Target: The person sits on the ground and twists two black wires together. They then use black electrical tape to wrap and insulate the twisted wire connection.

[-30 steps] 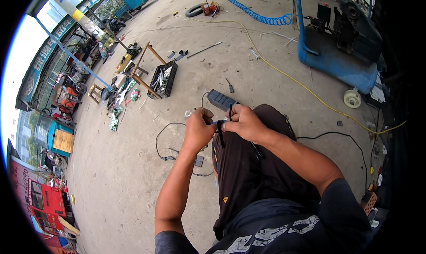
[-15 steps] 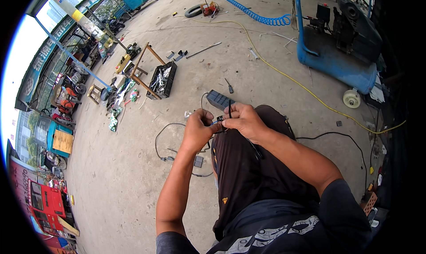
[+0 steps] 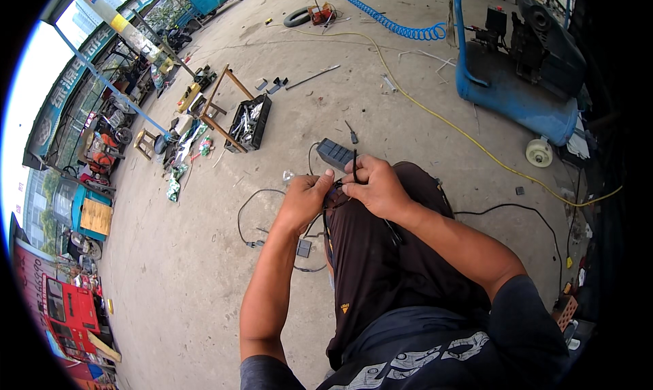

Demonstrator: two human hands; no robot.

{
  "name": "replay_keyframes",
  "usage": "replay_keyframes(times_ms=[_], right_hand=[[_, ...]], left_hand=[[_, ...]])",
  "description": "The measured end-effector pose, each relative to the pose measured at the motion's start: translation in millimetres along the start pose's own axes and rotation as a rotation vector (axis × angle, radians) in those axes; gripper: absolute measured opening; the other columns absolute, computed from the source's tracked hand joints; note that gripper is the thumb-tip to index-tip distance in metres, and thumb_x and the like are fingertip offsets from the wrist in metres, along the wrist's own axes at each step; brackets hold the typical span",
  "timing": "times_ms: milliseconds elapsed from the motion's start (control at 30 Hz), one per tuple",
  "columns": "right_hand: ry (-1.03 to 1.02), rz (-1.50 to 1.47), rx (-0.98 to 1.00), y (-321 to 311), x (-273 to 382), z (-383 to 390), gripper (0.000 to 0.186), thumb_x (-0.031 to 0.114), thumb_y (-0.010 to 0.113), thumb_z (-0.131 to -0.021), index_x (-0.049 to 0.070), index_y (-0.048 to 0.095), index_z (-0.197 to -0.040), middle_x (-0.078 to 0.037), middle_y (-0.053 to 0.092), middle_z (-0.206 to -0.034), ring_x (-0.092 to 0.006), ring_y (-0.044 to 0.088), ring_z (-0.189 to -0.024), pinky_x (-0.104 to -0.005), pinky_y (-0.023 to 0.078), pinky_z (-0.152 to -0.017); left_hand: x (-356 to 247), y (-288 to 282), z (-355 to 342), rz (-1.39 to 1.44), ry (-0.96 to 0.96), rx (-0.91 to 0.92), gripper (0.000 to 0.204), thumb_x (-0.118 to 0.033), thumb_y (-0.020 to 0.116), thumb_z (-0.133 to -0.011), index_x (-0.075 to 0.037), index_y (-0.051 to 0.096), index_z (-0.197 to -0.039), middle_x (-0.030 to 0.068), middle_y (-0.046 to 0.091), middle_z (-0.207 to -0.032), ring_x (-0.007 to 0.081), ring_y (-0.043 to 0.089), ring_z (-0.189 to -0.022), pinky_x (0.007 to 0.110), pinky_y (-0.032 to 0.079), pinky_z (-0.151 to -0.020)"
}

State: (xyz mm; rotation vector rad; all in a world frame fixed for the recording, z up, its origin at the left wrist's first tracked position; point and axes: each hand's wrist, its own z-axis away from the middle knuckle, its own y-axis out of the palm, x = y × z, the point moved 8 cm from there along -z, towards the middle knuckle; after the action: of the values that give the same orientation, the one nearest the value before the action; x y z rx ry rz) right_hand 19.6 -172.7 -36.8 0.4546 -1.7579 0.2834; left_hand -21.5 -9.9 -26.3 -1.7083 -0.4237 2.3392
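Note:
My left hand (image 3: 307, 198) and my right hand (image 3: 378, 187) meet above my knee, fingers pinched. Black cable (image 3: 355, 164) stands up from between the right thumb and fingers. My left fingers close on thin wires that run between the two hands; the exact grip points are partly hidden. Just beyond the hands lies a ribbed black charger box (image 3: 333, 153) on the concrete, with a lead curving from its left end. Left of my knee rest a looped grey cord with a plug (image 3: 256, 244) and a small dark grey block (image 3: 304, 248).
A short black plug piece (image 3: 352, 133) lies past the charger. Farther left stands a black crate of tools (image 3: 253, 121) by a wooden frame (image 3: 216, 111). A blue air compressor (image 3: 517, 90) is at the right. A yellow hose (image 3: 435, 116) crosses the floor.
My left hand has turned, its thumb now pointing up and its fingers nearer the right hand. The small black piece seen between the hands is now mostly covered. My right hand barely moved.

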Motion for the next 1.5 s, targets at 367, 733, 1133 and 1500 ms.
replay_keyframes(times_ms=[367,733,1133,1500], right_hand=[[0.025,-0.009,-0.022,-1,2,1,0.026,0.0,0.073,-0.085,-0.008,0.059,-0.106,-0.014,0.075,-0.085,-0.0152,0.072,-0.081,-0.0315,0.056,-0.074],[0.035,0.046,0.02,2,-5,-2,0.017,0.006,0.073,-0.087,-0.007,0.065,-0.095,-0.015,0.074,-0.083,-0.016,0.071,-0.075,-0.0339,0.054,-0.068],[0.072,0.345,0.084,2,-1,-11,0.029,0.023,0.068,-0.086,-0.004,0.067,-0.076,-0.023,0.068,-0.071,-0.0346,0.07,-0.068,-0.0447,0.051,-0.064],[0.29,-0.128,0.176,11,-34,-15,0.022,0.015,0.065,-0.089,-0.002,0.068,-0.076,-0.006,0.066,-0.072,-0.0112,0.057,-0.063,-0.0288,0.044,-0.056]], left_hand=[[2,8,0,0.415,-0.02,0.001,0.027,-0.026,0.067,-0.101,0.002,0.068,-0.101,0.0082,0.071,-0.094,0.0184,0.068,-0.085,0.04,0.059,-0.079],[-3,8,2,0.443,0.102,-0.104,0.011,-0.01,0.073,-0.094,-0.003,0.067,-0.088,0.0023,0.065,-0.078,0.0115,0.059,-0.068,0.028,0.048,-0.062],[-5,6,7,0.363,0.24,-0.177,0.008,-0.005,0.074,-0.093,-0.002,0.068,-0.089,-0.0029,0.058,-0.071,0.0067,0.048,-0.062,0.024,0.038,-0.057],[-3,-2,7,0.087,0.488,-0.116,0.012,0.002,0.078,-0.086,-0.002,0.07,-0.093,-0.0029,0.058,-0.096,0.007,0.049,-0.084,0.024,0.039,-0.072]])
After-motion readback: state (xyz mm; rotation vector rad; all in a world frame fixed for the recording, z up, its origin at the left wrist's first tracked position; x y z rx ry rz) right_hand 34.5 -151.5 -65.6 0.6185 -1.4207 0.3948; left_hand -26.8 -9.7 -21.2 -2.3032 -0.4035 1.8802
